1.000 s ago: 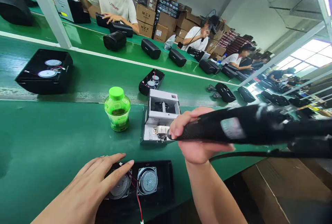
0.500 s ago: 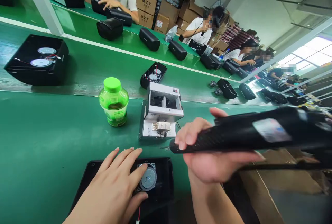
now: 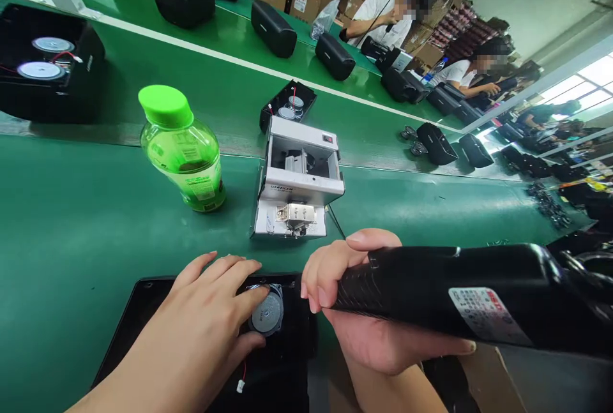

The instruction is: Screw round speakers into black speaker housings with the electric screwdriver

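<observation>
My right hand [image 3: 354, 304] is wrapped round a black electric screwdriver [image 3: 431, 292], which lies nearly level, its tip end over the upper right of the speaker housing. My left hand [image 3: 211, 311] rests with fingers spread on the black speaker housing [image 3: 282, 368] in front of me. Its index finger and thumb lie against a round silver speaker driver [image 3: 267, 312] set in the housing. A short red wire with a white plug [image 3: 240, 386] hangs below the thumb. Just beyond the housing stands a grey-white screw feeder [image 3: 299, 189] with a metal block at its front.
A green-capped bottle [image 3: 179, 151] stands left of the feeder. Black speaker housings with drivers [image 3: 48, 68] lie on the strip behind, and more closed speakers [image 3: 272, 27] line the far bench. Several people sit across. A cardboard box [image 3: 493, 378] is at lower right.
My right hand has brought the screwdriver left and down, its tip now at the housing beside the driver. My left hand stays on the driver. The view has tilted downward.
</observation>
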The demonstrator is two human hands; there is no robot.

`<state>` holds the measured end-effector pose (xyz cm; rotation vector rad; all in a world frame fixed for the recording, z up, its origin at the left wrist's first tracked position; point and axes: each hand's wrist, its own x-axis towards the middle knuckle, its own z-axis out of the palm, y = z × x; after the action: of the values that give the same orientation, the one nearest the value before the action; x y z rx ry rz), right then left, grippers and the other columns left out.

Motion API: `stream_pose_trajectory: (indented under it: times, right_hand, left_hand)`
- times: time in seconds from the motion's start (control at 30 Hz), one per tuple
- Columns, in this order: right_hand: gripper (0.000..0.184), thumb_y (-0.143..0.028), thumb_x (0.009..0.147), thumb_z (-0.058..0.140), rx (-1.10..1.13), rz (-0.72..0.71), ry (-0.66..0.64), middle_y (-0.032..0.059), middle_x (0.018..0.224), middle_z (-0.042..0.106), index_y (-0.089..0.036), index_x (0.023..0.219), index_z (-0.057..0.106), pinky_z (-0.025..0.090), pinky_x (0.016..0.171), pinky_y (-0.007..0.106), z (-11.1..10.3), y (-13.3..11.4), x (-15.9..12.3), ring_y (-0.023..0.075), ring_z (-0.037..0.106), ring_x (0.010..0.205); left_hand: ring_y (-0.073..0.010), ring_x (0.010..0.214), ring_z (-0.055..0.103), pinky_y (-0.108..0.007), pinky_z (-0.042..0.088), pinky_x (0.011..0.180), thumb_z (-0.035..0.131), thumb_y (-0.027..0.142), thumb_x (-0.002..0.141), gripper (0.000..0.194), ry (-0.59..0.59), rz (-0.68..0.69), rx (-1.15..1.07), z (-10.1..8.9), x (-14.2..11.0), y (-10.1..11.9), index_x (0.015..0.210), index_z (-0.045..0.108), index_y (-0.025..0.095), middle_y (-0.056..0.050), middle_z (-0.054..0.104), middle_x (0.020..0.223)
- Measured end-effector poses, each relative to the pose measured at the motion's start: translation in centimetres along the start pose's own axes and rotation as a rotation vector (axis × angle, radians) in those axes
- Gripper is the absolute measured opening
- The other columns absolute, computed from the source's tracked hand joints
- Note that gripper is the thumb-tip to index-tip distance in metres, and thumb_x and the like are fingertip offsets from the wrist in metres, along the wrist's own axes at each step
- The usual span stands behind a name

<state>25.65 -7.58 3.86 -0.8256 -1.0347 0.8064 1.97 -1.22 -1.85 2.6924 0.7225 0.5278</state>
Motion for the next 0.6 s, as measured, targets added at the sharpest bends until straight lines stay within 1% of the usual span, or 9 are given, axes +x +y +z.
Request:
stream_pose_trajectory:
  times: [0.07, 0.17, 0.3, 0.43, 0.5, 0.53, 0.6]
  right_hand:
    - [0.068, -0.097, 0.112, 0.078, -0.004, -0.002, 0.006, -0.0035, 0.078, 0.084, -0.04, 0.146, 0.091, 0.065, 0.06, 0.036, -0.1, 0.2, 0.0, 0.0228, 0.073, 0.057]
    - [0.068, -0.097, 0.111, 0.078, -0.005, 0.016, 0.007, -0.0034, 0.077, 0.085, -0.039, 0.144, 0.09, 0.066, 0.06, 0.037, -0.1, 0.2, 0.0, 0.0229, 0.073, 0.057]
    - [0.068, -0.097, 0.111, 0.078, -0.006, 0.025, 0.005, -0.0037, 0.078, 0.085, -0.039, 0.144, 0.089, 0.066, 0.06, 0.037, -0.1, 0.6, -0.2, 0.0229, 0.072, 0.056]
    - [0.066, -0.096, 0.113, 0.077, -0.019, 0.011, 0.007, -0.0045, 0.078, 0.085, -0.04, 0.145, 0.088, 0.067, 0.06, 0.037, -0.2, 1.2, -0.5, 0.0227, 0.072, 0.056]
    - [0.063, -0.096, 0.113, 0.078, -0.017, -0.004, 0.001, -0.0055, 0.076, 0.083, -0.04, 0.141, 0.087, 0.065, 0.057, 0.037, -0.2, 1.6, -0.5, 0.0225, 0.071, 0.054]
    - [0.064, -0.098, 0.111, 0.079, -0.024, -0.001, -0.001, -0.0059, 0.074, 0.081, -0.039, 0.137, 0.086, 0.064, 0.055, 0.036, -0.1, 1.8, -0.5, 0.0223, 0.07, 0.052]
    - [0.077, -0.11, 0.103, 0.075, -0.079, 0.061, -0.033, -0.0068, 0.069, 0.074, -0.037, 0.126, 0.081, 0.062, 0.052, 0.036, -0.1, 2.2, -0.7, 0.0218, 0.066, 0.049]
  left_hand:
    - [-0.0451, 0.129, 0.093, -0.079, 0.071, 0.119, 0.106, 0.017, 0.079, 0.05, -0.032, -0.028, -0.018, 0.0, -0.1, 0.0, 0.124, 0.096, 0.037, -0.006, 0.096, 0.15]
    - [-0.0448, 0.13, 0.093, -0.079, 0.07, 0.122, 0.104, 0.018, 0.081, 0.048, -0.04, -0.034, -0.024, 0.0, -0.1, 0.0, 0.124, 0.096, 0.037, -0.006, 0.096, 0.151]
    - [-0.0448, 0.128, 0.093, -0.079, 0.071, 0.12, 0.106, 0.018, 0.08, 0.048, -0.042, -0.029, -0.018, -0.2, 0.0, 0.1, 0.123, 0.096, 0.036, -0.006, 0.096, 0.149]
    - [-0.0462, 0.126, 0.093, -0.08, 0.072, 0.117, 0.111, 0.019, 0.077, 0.05, -0.043, -0.028, -0.011, -0.3, 0.1, 0.2, 0.122, 0.097, 0.035, -0.008, 0.097, 0.147]
    - [-0.0464, 0.125, 0.094, -0.081, 0.073, 0.115, 0.114, 0.019, 0.075, 0.052, -0.047, -0.031, -0.019, -0.4, 0.3, 0.2, 0.122, 0.097, 0.035, -0.009, 0.097, 0.146]
    - [-0.0463, 0.124, 0.094, -0.082, 0.073, 0.115, 0.114, 0.018, 0.075, 0.053, -0.054, -0.035, -0.025, -0.4, 0.4, 0.2, 0.122, 0.098, 0.035, -0.009, 0.096, 0.146]
    - [-0.0463, 0.124, 0.094, -0.082, 0.073, 0.115, 0.116, 0.018, 0.074, 0.056, -0.072, -0.043, -0.041, -0.4, 0.7, 0.2, 0.124, 0.098, 0.036, -0.008, 0.096, 0.145]
